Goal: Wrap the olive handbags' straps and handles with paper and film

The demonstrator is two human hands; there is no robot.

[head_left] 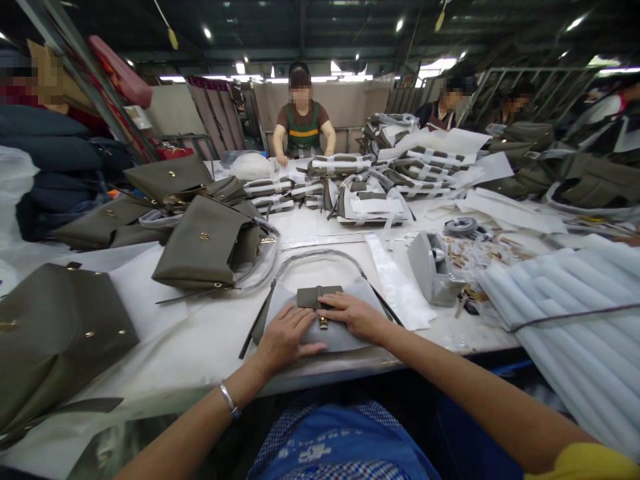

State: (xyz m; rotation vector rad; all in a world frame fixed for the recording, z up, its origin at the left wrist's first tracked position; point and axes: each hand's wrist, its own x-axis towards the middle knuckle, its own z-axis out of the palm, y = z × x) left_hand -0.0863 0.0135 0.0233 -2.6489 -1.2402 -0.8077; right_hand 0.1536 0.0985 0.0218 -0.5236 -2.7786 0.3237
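Observation:
In front of me on the white table lies a grey-green handbag (345, 339), its body covered by a whitish translucent sheet. The flap (306, 297) with a gold clasp (323, 323) shows above the sheet. Its strap (320, 253), wrapped in clear film, arches away from me. My left hand (287, 337) lies on the left part of the bag, fingers stretched toward the flap and thumb apart. Flat on the right side of the flap rests my right hand (353, 313), fingertips near the clasp. Neither hand grips anything.
Several unwrapped bags (200, 243) stand at the left. Wrapped bags (370, 200) are piled at the back, where a person (300, 127) stands. To the right are a grey tape dispenser (425, 267), a white strip (397, 287), loose small parts (487, 253) and white foam rolls (575, 320).

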